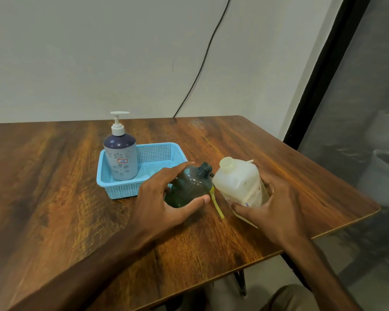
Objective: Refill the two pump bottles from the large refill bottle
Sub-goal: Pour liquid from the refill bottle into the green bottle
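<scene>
Both bottles (190, 187) (240, 182) tilt away — mouths up.

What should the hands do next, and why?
Probably stand the dark green bottle upright and tip the white refill bottle's mouth over its neck. The left hand grips the green bottle, tilted, its pump off and its neck open. The right hand holds the refill bottle beside it, apparently uncapped. The yellow tube on the table looks like the removed pump.
</scene>
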{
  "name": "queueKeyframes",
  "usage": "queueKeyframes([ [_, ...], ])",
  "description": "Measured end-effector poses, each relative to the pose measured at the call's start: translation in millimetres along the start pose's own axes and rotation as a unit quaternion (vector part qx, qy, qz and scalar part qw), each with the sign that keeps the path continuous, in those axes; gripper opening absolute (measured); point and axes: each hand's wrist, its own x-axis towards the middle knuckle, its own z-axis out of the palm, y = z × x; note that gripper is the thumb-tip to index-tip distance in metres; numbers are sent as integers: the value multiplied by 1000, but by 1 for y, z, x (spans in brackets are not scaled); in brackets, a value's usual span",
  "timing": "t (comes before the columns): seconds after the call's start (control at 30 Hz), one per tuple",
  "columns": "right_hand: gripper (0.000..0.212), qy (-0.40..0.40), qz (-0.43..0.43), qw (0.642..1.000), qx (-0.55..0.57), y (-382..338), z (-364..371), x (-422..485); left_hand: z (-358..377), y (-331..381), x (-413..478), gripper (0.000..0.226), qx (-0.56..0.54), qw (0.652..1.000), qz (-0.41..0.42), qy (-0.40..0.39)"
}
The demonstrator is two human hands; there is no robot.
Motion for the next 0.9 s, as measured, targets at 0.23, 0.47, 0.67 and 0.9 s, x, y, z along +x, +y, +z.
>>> queueKeyframes([
  [0.23, 73, -18, -16, 999, -32, -2, -9, 0, -4, 2, 1, 75, 0, 999, 34, -27],
  [0.47, 73, -24, -39, 998, -35, -5, -14, 1, -7, 4, 2, 66, 2, 998, 57, -25],
  [0.67, 69, -26, -37, 998, -33, -6, -14, 1, -7, 1, 4, 69, 0, 997, 65, -32],
  [0.9, 64, -28, -49, 997, -50, -11, -19, 4, -8, -2, 5, 74, 2, 997, 69, -39],
])
